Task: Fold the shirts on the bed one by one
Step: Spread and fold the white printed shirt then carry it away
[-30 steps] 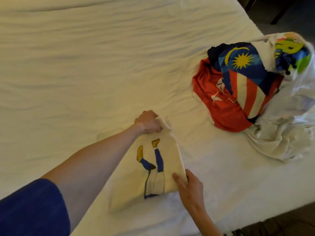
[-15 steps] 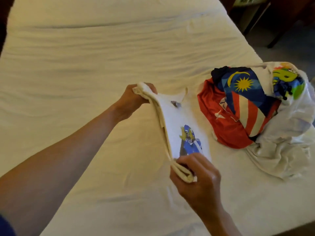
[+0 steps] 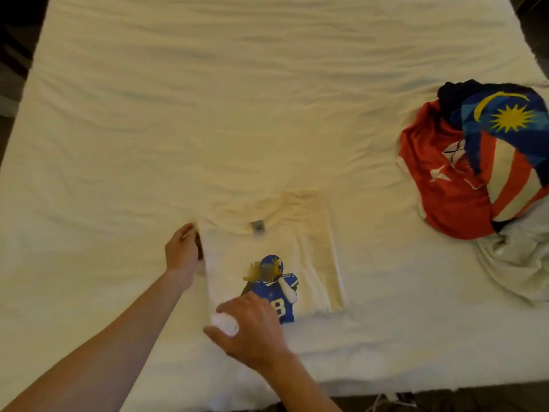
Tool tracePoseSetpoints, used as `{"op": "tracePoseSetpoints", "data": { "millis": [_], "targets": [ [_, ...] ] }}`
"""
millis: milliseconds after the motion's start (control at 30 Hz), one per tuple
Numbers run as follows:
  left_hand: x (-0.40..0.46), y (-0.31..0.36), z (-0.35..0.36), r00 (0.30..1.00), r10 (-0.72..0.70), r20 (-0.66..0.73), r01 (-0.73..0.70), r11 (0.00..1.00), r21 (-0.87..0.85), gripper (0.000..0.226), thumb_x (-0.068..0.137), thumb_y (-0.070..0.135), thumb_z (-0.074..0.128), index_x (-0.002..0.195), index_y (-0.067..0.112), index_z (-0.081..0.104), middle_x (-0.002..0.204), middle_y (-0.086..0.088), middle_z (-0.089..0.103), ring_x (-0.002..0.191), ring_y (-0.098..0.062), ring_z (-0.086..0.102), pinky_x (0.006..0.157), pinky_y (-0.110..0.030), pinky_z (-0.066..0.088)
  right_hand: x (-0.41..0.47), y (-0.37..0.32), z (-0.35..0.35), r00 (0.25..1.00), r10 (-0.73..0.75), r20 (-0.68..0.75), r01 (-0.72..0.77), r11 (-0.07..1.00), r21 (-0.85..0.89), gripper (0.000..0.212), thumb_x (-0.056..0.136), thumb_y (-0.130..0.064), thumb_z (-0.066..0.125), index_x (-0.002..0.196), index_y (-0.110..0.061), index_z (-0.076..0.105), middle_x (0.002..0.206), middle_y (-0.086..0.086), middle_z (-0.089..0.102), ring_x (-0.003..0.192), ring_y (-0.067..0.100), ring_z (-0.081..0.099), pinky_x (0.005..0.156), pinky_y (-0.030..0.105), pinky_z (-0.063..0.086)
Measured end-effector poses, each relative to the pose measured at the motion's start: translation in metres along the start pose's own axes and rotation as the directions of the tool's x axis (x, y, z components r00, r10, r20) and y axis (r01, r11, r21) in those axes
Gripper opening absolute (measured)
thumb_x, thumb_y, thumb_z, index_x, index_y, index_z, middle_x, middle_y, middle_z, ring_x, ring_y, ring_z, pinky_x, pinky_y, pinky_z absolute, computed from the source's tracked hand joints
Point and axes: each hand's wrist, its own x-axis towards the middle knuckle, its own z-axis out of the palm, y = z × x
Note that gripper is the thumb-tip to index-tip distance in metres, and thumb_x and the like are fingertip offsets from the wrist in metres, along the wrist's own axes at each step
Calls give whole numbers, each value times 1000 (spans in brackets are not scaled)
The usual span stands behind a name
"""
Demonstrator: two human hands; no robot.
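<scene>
Lying folded near the bed's [image 3: 208,114] front edge, the white shirt [image 3: 267,245] runs its long axis away from the person. Left hand [image 3: 181,253] pinches its far-left edge; right hand [image 3: 252,331] grips the near-left corner. Both sit left, so smoothing would go rightward.

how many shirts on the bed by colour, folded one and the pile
white or cream: 2 (folded shirt, crumpled shirt)
red: 1 (red shirt)
flag print: 1 (flag-print shirt)
total: 4 visible; the pile may hide more
</scene>
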Motion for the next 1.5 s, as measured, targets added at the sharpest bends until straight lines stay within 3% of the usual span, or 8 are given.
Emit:
{"op": "tracePoseSetpoints", "data": {
  "millis": [267,433,633,833,1000,1200,1333,1500],
  "targets": [
    [-101,-88,-13,981,196,5,-178,877,446,34,97,39,58,78,11,55,67,-3,55,64,-24,52,55,-33,34,-13,111,-69,589,773,-236,-780,620,86,58,93,-49,59,133,-10,47,130,13,53,121,35,49,95,47,45],
    [-110,-97,-29,932,360,-49,-315,869,382,31,101,24,53,73,12,49,61,-2,51,57,-21,44,56,-26,36,-36,126,-64,716,655,-242,-607,755,249,30,103,-38,44,80,-21,55,72,-2,61,69,24,60,55,30,44],
    [-109,-109,-35,859,504,-91,-340,695,633,25,97,6,53,122,4,60,120,-15,58,112,-34,53,91,-43,42,-42,96,-20,758,472,-450,-570,815,-105,42,99,-20,50,140,-15,44,144,8,45,132,28,43,108,51,36],
    [-90,-123,-3,578,515,633,-764,71,641,60,103,42,21,158,18,18,167,-1,6,154,-22,10,121,-53,5,-5,123,-8,982,-129,138,185,798,-573,63,103,-44,28,158,-18,14,166,-1,2,153,19,9,119,52,10],
    [-26,-100,-26,858,508,76,-296,369,881,69,100,49,16,159,14,11,167,-9,-3,154,-29,-2,119,-63,-3,33,168,-40,943,219,-249,-325,763,-558,72,100,-53,18,158,-18,-5,166,1,-11,153,20,-10,117,57,-17],
    [-27,-91,12,485,514,708,-743,-186,643,65,103,51,15,160,23,3,167,0,-11,154,-20,-8,121,-57,-4,67,148,-34,983,-131,126,181,733,-655,65,104,-47,21,157,-21,-7,164,1,-17,153,21,-7,118,61,-9],
    [11,-68,-19,828,526,193,-372,260,891,69,104,49,21,159,14,-1,166,-15,-3,153,-32,3,120,-53,-3,78,182,-78,908,354,-224,-418,746,-518,69,105,-45,23,156,-13,-9,164,8,-18,152,27,-9,119,52,-12],
    [-26,-66,-19,874,481,70,-384,594,707,48,101,50,40,110,6,57,103,-14,61,93,-34,60,76,-39,44,38,150,-62,765,499,-406,-525,849,55,44,101,-38,46,135,-11,48,131,10,54,118,33,51,92,40,42]
  ]
}}
